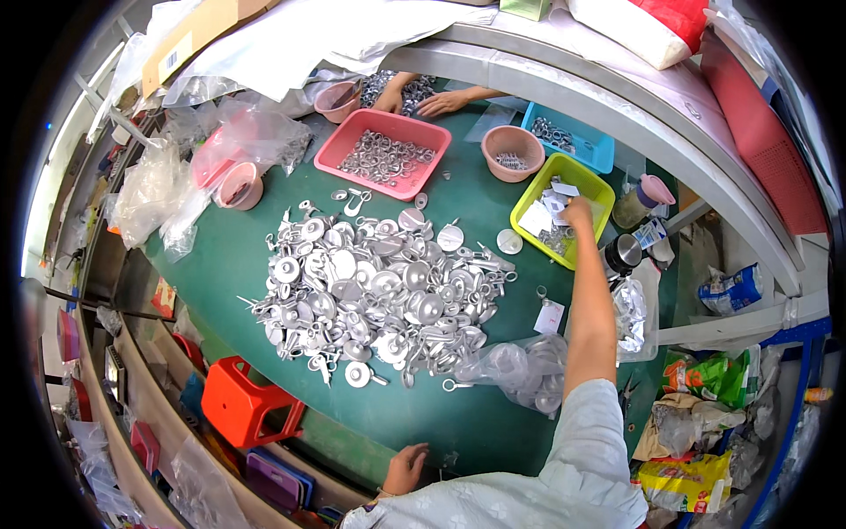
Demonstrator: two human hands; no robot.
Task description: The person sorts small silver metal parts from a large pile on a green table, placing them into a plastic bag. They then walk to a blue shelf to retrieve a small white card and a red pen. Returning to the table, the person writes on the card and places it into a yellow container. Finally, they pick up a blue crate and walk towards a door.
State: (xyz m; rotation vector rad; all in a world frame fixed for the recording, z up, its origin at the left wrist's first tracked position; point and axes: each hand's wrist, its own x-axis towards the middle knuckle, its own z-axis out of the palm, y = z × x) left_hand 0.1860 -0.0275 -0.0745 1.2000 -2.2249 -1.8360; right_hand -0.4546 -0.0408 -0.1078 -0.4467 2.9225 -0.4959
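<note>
inside the green basket (541, 244), white cards (536, 218) lie just left of the right hand (577, 214), whose grip i can't tell, the loosely spread left hand (405, 467) well apart.

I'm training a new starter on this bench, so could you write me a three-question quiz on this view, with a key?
1. True or false: the person's right hand reaches into the yellow-green basket.

2. Multiple choice: what colour is the rectangular tray just beyond the large heap of metal parts?
A) black
B) pink
C) white

3. Short answer: which of the person's own hands is nearer the near edge of the green tabletop?

Key
1. True; its fingertips are hidden, so its grip cannot be judged.
2. B
3. The left hand.
</note>
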